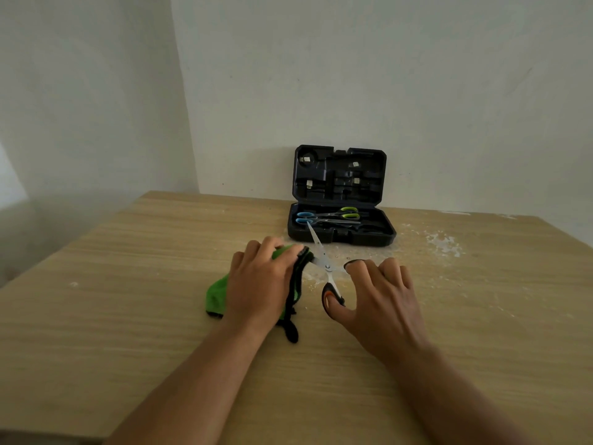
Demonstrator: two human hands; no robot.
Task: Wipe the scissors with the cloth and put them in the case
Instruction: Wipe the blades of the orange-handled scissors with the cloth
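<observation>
- Pinning the orange-and-black-handled steel scissors (327, 268) open on the wooden table (128, 284), the right hand (382, 293) grips their handles.
- Left hand (260, 281) clamps the green microfibre cloth (216, 292) around one blade, exposing it for wiping.
- Open black plastic case (340, 232) waits just beyond.

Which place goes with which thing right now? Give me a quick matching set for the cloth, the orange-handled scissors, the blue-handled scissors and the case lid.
Things:
1. green cloth
2. orange-handled scissors
3. blue-handled scissors
4. case lid

Places or states:
A. lying in the open case
B. standing upright against the wall
C. under the left hand
D. blades open, in the right hand

Pairs: 1-C, 2-D, 3-A, 4-B
</observation>
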